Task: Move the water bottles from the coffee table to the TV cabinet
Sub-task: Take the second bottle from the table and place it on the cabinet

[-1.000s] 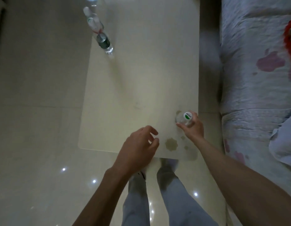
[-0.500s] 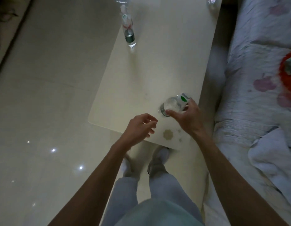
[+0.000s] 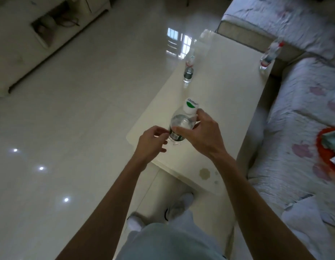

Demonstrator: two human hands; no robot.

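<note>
My right hand (image 3: 202,135) grips a clear water bottle (image 3: 181,121) with a white and green cap, lifted off the cream coffee table (image 3: 228,94) above its near left part. My left hand (image 3: 151,144) is just left of the bottle, fingers curled at its lower part; whether they touch it is unclear. A second water bottle (image 3: 188,71) stands upright near the table's far left edge. A third bottle (image 3: 270,53) with a red cap stands at the far right edge. The low white TV cabinet (image 3: 22,53) sits across the floor at upper left.
A sofa (image 3: 303,113) with a pale flowered cover runs along the table's right side and far end. An orange object (image 3: 328,151) lies on it. Glossy tiled floor (image 3: 78,119) spreads between table and cabinet. A brown stain (image 3: 205,173) marks the table's near corner.
My right hand has lifted the bottle off the near right corner and carried it left and up. My left hand closed in beside it. The view tilted up, showing the cabinet.
</note>
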